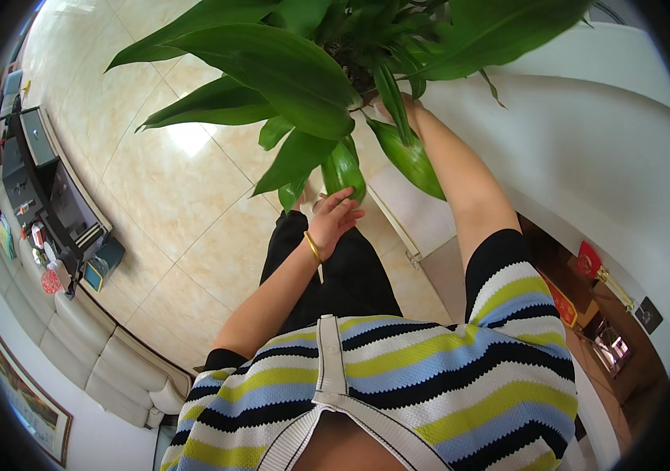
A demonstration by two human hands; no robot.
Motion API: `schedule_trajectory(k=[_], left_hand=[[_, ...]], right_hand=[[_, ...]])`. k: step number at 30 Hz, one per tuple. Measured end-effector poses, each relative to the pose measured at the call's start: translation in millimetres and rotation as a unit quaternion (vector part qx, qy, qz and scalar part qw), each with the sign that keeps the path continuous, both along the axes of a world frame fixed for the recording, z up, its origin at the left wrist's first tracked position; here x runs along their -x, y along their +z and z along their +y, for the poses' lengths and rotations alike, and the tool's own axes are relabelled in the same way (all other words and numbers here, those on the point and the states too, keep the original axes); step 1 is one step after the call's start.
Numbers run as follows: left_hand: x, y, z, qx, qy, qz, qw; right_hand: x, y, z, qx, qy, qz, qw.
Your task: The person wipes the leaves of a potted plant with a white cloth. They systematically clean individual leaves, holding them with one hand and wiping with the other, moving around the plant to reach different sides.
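A leafy green potted plant [288,76] fills the upper middle of the view, its broad leaves spreading over the tiled floor. My left hand [337,221], with a gold bangle at the wrist, is just below the plant, fingers apart at the tip of a low-hanging leaf [344,171]; whether it touches the leaf is unclear. My right arm reaches up to the plant's base, where my right hand [397,109] is partly covered by leaves. What its fingers grasp is hidden, and the pot cannot be made out.
A curved white surface [570,141] stands close on the right. An open cabinet door [411,206] is low beside my legs. At the left are a dark coffee table [46,176] with several items, a small bin [102,265] and a cream leather sofa [94,353].
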State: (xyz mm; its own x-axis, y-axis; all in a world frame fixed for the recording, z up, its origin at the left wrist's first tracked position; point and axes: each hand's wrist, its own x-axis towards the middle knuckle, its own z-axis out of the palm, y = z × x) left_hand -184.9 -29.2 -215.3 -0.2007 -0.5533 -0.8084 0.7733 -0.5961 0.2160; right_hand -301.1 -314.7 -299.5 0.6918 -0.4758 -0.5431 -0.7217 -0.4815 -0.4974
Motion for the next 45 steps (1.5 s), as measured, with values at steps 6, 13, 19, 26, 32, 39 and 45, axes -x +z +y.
schedule_trajectory(k=[6,13,19,26,32,39,45], left_hand=[[-10,0,5,-0.010,0.010,0.001,1.000],[-14,-3,9,-0.022,-0.009,-0.013,1.000],[-13,-1,11,-0.030,-0.030,-0.022,0.999],[-8,7,10,-0.022,-0.058,-0.036,0.997],[15,27,3,0.040,-0.113,-0.036,0.992],[96,7,-46,0.143,-0.265,-0.070,0.951],[113,-43,-91,0.078,0.066,0.196,0.975]], right_hand=[[-14,-10,-1,0.003,-0.013,0.025,1.000],[-1,0,-2,-0.006,-0.028,0.072,0.997],[20,35,2,-0.063,-0.003,0.230,0.971],[88,38,16,-0.074,-0.104,0.138,0.982],[126,60,57,-0.111,-0.252,0.052,0.960],[150,69,109,-0.129,-0.386,-0.100,0.908],[146,97,119,-0.224,-0.508,-0.132,0.821]])
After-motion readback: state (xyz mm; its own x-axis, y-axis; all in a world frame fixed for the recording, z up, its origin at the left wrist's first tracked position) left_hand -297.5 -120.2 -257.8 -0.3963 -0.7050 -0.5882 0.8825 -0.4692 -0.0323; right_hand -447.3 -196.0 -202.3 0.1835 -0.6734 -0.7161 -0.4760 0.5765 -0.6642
